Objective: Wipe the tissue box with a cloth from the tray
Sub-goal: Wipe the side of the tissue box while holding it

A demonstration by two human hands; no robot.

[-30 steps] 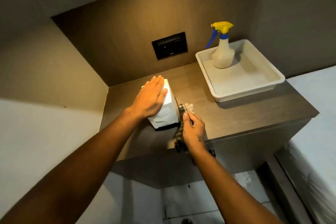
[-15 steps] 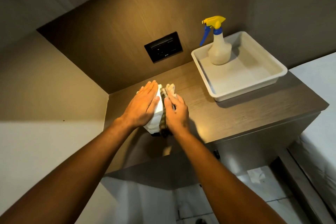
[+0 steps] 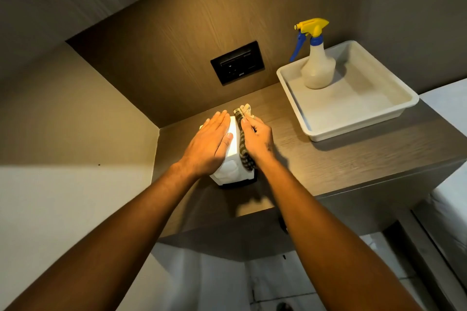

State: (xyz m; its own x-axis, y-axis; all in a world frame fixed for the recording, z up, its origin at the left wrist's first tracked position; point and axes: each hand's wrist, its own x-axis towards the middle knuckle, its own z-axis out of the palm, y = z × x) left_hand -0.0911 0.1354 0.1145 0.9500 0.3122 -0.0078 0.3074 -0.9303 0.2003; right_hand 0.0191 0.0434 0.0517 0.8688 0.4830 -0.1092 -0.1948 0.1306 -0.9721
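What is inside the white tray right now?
Only a spray bottle stands in the tray, at its back left corner. The rest of its floor is bare. The cloth is out, in the right hand.

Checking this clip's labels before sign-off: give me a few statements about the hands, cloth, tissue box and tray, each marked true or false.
1. The left hand lies flat on top of the tissue box. True.
2. The right hand presses the cloth against the box's right side. True.
3. The spray bottle lies tipped over on the counter. False: it stands upright in the tray.
4. A second cloth lies in the tray. False: only the bottle is there.
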